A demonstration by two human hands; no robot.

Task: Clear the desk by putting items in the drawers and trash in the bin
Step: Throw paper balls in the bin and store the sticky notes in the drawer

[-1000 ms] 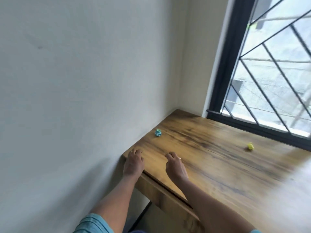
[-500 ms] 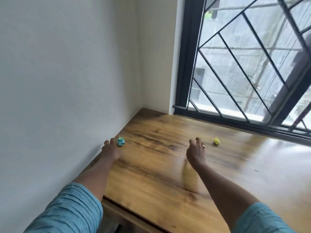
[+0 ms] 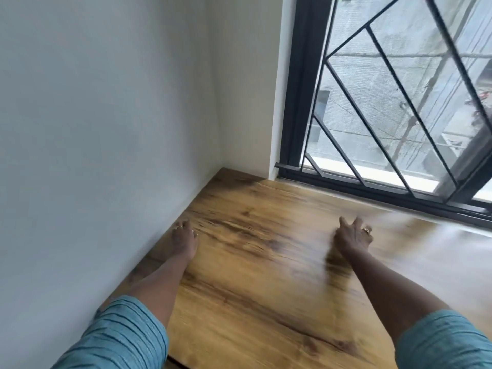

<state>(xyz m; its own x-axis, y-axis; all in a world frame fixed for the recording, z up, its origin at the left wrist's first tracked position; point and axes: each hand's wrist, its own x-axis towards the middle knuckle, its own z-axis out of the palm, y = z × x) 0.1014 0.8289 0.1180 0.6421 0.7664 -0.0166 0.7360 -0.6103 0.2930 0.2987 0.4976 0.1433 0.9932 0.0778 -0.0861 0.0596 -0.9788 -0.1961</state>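
Observation:
My left hand (image 3: pixel 185 241) rests palm down on the wooden desk (image 3: pixel 266 283), close to the left wall, with its fingers curled over the spot where a small teal paper ball lay. My right hand (image 3: pixel 352 239) is stretched out over the middle of the desk, blurred, two fingers pointing forward, above the spot where a small yellow paper ball lay. Neither ball shows in this view; both places are covered by the hands. Whether either hand holds a ball cannot be told. Both arms wear teal sleeves.
A white wall (image 3: pixel 106 155) runs along the desk's left edge. A black-framed window with a diagonal metal grille (image 3: pixel 386 115) closes off the far side. The desk's near edge is at the bottom of the view.
Both hands have moved forward across the desk. The left one has come over the teal ball and the right one over the yellow ball, so both balls have dropped out of sight. The view came closer.

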